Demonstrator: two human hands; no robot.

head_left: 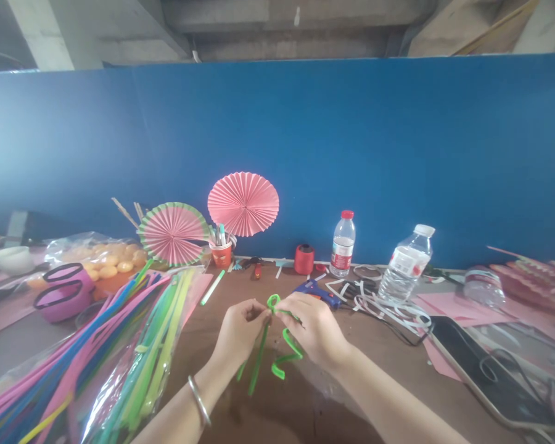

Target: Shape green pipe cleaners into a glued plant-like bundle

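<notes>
Between my two hands is a bright green pipe cleaner (274,301), bent into a small loop at the top. My left hand (243,325) pinches it just below the loop, on the left side. From the right, the fingers of my right hand (315,324) close on the same spot, and my fingertips nearly meet. Straight green ends hang down beneath my left fingers, and a zigzag green length (287,357) hangs below my right hand. Whether all these lengths are one piece is hidden by my fingers.
Bundles of coloured pipe cleaners (152,345) lie at the left. Behind my hands are a blue glue gun (318,292), a red spool (304,259), a cup of pens (221,254) and pink paper fans (243,204). Water bottles (407,264), white cable and a phone (490,376) occupy the right.
</notes>
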